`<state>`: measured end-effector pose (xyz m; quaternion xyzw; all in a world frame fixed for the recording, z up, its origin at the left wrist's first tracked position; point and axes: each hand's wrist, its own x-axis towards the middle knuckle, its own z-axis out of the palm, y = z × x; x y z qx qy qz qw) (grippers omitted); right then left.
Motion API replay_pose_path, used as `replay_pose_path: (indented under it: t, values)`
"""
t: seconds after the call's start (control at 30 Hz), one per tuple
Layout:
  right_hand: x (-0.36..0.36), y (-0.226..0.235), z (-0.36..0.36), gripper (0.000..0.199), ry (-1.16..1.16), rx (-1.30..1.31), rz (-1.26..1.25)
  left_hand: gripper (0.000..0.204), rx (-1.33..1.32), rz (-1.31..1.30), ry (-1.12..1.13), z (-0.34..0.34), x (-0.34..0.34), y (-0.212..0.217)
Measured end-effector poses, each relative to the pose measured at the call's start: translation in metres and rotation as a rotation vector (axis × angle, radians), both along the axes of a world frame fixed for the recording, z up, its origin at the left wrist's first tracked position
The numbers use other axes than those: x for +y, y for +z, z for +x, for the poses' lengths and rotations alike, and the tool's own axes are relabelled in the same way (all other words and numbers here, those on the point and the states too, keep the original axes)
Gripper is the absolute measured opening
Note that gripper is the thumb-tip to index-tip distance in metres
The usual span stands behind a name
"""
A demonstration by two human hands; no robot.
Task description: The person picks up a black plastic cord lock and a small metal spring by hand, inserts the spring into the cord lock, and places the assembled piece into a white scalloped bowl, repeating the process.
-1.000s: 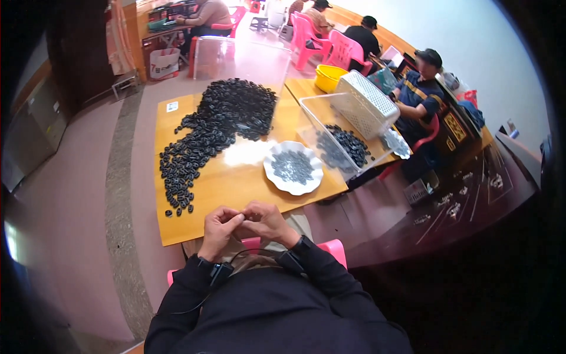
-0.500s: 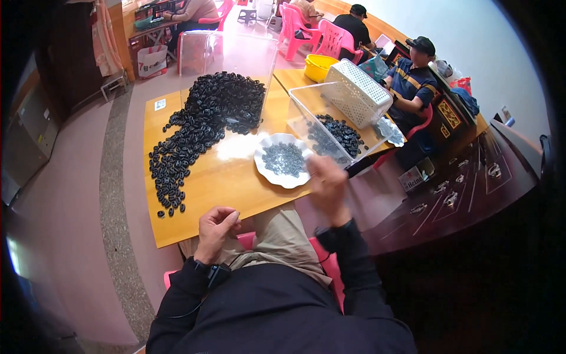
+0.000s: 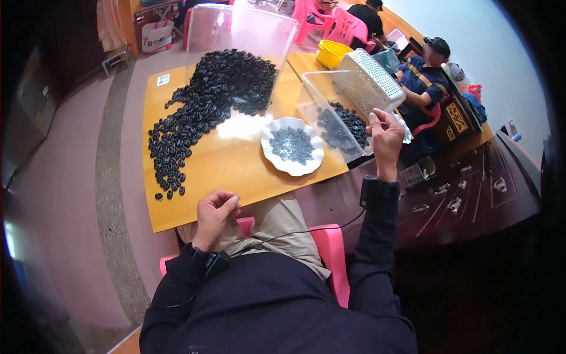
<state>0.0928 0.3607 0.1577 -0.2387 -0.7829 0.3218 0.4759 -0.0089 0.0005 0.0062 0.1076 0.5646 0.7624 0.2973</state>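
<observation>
My left hand [image 3: 216, 219] hovers at the table's near edge, thumb pressed to curled fingers; anything pinched there is hidden. My right hand [image 3: 386, 140] is raised beside the near right corner of a clear plastic box [image 3: 361, 154], its thumb and fingers together; what they hold, if anything, is too small to make out. Inside that tipped box lie black oval pieces [image 3: 345, 125]. Between my hands, a white scalloped plate [image 3: 274, 160] carries many small grey translucent pieces [image 3: 292, 145]. A big heap of black oval pieces [image 3: 221, 88] spills across the table toward the left.
A larger clear bin [image 3: 203, 26] lies tipped behind the heap. A white perforated basket [image 3: 372, 79] and a yellow basin [image 3: 333, 54] stand at the back right. Another person [image 3: 424, 79] sits beyond the basket. A dark glossy surface [image 3: 436, 218] extends at the right.
My right hand has moved right and up, from beside the plate to the clear box's corner. My left hand keeps its pinched pose. The whole view has shifted slightly.
</observation>
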Motion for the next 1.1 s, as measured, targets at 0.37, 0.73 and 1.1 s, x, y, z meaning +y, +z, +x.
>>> replay_pose_path:
  t: [0.37,0.73,1.1]
  values:
    - [-0.092,-0.077,-0.093,0.014,0.581,-0.371,0.179,0.008,-0.05,0.075,-0.014,-0.005,0.0,0.0]
    - [-0.117,-0.119,-0.24,0.039,0.529,-0.739,0.447,0.008,-0.109,0.134,-0.011,-0.009,-0.004,-0.005]
    - [-0.128,-0.126,-0.255,0.021,0.501,-0.874,0.486,0.01,-0.103,0.154,-0.001,-0.012,-0.008,-0.002]
